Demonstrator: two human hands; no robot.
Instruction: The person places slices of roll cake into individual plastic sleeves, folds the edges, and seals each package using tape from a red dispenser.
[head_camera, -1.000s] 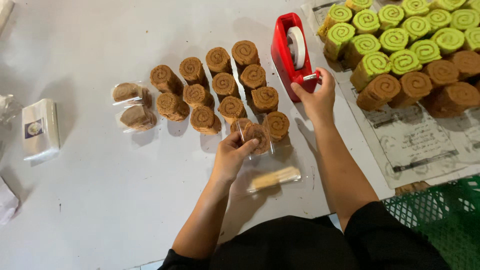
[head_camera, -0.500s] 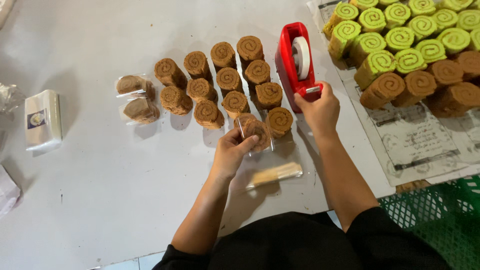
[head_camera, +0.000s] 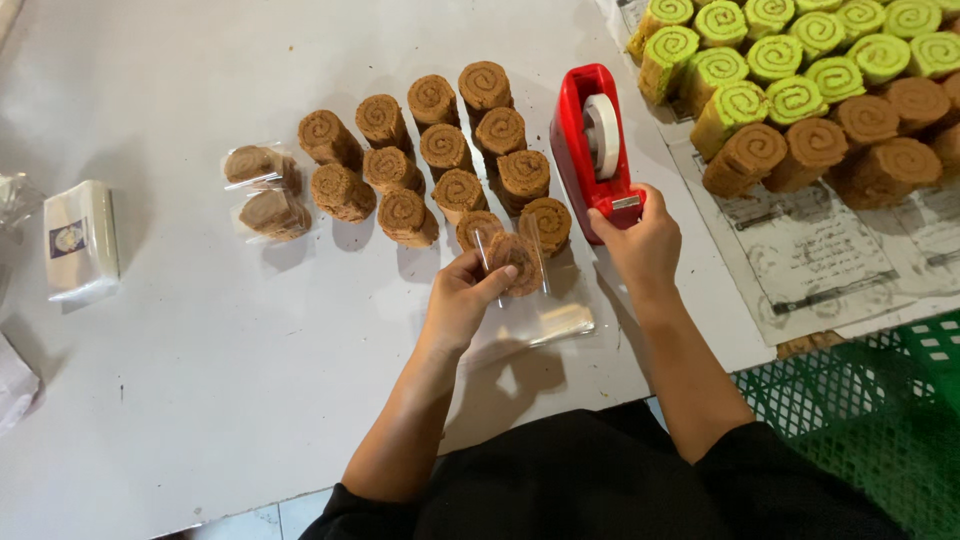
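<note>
Judged best, for taping shut, to keep the left hand (head_camera: 465, 300) steady and the bag's loose flap folded flat against the cake before bringing any tape across; best also to draw a short strip straight down over the cutter, so as not to crease it or drag the dispenser. Found the left hand just above the table (head_camera: 200, 380), over a flat stack of clear bags (head_camera: 545, 325), closed in a pinch with thumb in front and fingers behind on the bagged roll (head_camera: 515, 262). Saw that bagged roll held upright, spiral face up toward the camera: a brown swirl cake, round, crumbly at the edge, inside a clear glossy sleeve standing a little above it, just in front of the loose brown rolls (head_camera: 440, 150). Found the right hand (head_camera: 640, 245) beside it, curled over the front end of the red dispenser (head_camera: 590, 150), fingertips at the cutter; could not tell whether any tape was pinched. Counted no strip on the bag yet. Noted, farther left, two wrapped rolls (head_camera: 262, 190) lying apart from the loose ones, and a white packet (head_camera: 80, 240) near the edge. Noted, farthest right, green rolls (head_camera: 780, 50) and more brown ones lying on printed paper (head_camera: 820, 250).
</note>
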